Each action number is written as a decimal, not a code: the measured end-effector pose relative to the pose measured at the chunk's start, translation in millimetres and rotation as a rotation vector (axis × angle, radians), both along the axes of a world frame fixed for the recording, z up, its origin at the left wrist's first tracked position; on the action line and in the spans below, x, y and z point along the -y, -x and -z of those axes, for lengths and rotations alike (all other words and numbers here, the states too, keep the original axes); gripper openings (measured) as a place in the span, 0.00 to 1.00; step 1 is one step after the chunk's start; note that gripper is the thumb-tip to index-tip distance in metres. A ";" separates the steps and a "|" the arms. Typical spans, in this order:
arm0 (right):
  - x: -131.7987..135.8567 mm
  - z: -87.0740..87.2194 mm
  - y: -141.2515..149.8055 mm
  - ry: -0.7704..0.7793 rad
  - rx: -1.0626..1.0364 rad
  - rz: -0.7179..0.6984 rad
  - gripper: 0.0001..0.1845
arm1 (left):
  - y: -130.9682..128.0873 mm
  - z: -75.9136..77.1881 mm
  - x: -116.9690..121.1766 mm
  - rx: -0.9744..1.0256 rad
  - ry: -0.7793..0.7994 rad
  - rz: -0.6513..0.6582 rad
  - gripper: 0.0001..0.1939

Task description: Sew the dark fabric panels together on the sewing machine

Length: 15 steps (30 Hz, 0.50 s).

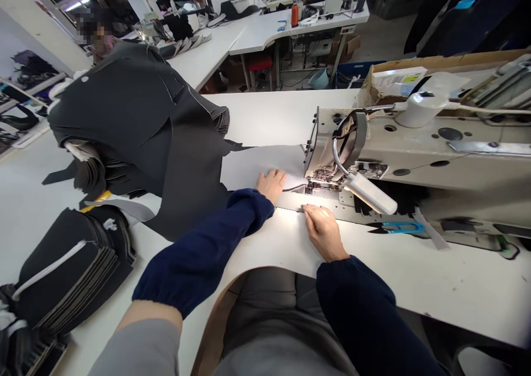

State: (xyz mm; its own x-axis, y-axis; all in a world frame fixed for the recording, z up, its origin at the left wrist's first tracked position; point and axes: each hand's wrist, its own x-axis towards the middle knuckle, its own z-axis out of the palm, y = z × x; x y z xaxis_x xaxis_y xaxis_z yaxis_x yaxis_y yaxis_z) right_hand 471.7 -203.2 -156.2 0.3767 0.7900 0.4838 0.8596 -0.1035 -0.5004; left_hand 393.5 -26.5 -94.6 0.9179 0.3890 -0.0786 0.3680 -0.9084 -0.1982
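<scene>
My left hand (271,183) lies flat on a pale grey fabric piece (255,163), just left of the sewing machine's needle area. The piece runs under the head of the sewing machine (327,144), and a dark edge shows along its near side. My right hand (324,229) is closed at the front edge of the machine bed, its thumb and fingertips pinched together; what they hold, if anything, is hidden. A small white lamp (371,193) lights the needle area. To the left, a big dark fabric panel (193,171) adjoins the pale piece.
Stacked dark cut pieces (120,99) rise at the left, with a tied bundle (70,265) nearer me. Blue thread snips (400,228) lie on the machine bed to the right. A cardboard box (367,88) stands behind the machine. Another person (102,36) sits at the far left.
</scene>
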 end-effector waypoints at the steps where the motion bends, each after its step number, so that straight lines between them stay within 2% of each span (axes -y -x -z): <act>1: 0.3 -0.6 0.5 0.004 0.017 -0.001 0.14 | 0.4 1.3 -0.2 0.007 0.009 -0.012 0.20; 4: 17.3 -3.5 -2.1 0.040 0.144 0.015 0.14 | -0.9 5.3 1.7 0.045 0.061 -0.036 0.19; 6: 45.5 -4.5 -11.0 0.070 0.262 0.083 0.14 | -0.3 5.1 3.8 0.047 0.097 -0.060 0.20; 9: 99.1 -1.1 -37.9 0.109 0.364 0.256 0.16 | 12.1 0.5 7.9 -0.003 0.129 -0.090 0.20; 12: 132.5 6.4 -70.1 0.218 0.396 0.318 0.23 | 46.4 -3.8 13.4 -0.025 0.147 -0.069 0.20; 15: 128.1 8.6 -84.1 0.275 0.391 0.338 0.29 | 98.4 -2.9 19.4 -0.011 0.280 -0.010 0.26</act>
